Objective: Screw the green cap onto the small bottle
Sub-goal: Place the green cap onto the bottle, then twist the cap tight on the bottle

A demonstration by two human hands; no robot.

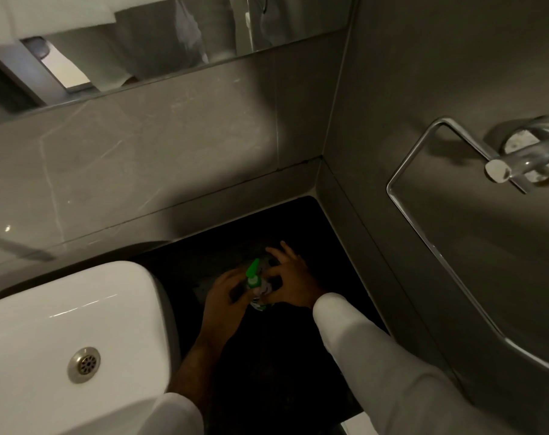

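I stand at a dark stone worktop (314, 227) in a grey-tiled bathroom corner, a white ceramic basin (78, 309) to my left and a chrome towel ring (424, 215) on the right wall. My left hand (224, 295) is wrapped around the small white-and-green bottle (258, 293), upright over the worktop. The pointed green cap (253, 269) sits atop it; my right hand (290, 277) pinches near the cap, other fingers spread.
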